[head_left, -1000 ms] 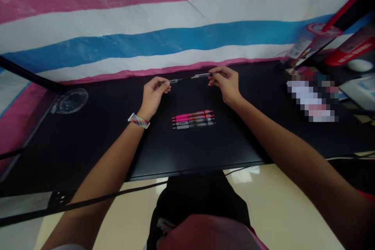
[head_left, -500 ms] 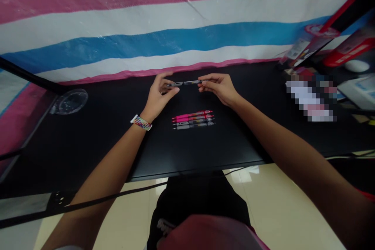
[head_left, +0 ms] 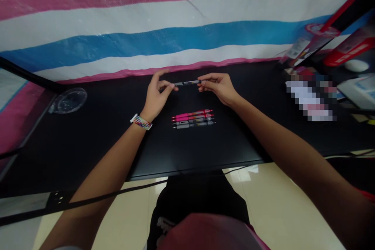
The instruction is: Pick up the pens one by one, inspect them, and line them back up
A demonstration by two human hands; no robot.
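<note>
A grey and clear pen is held level above the desk between my two hands. My left hand pinches its grey end between thumb and finger, with the index finger raised. At the other end, the thumb and fingers of my right hand grip the pen's tip side. Below them, several pens lie side by side on the black desk: pink ones at the back and grey ones at the front, all pointing the same way.
A clear plastic lid or dish lies at the left. To the right stand a clear cup with red, a white mouse-like object and a pale box. A striped plastic sheet hangs behind the desk.
My left thumb and fingers have closed together onto the pen's grey end, where they were apart around it before. My right hand and the row of pens stay put.
</note>
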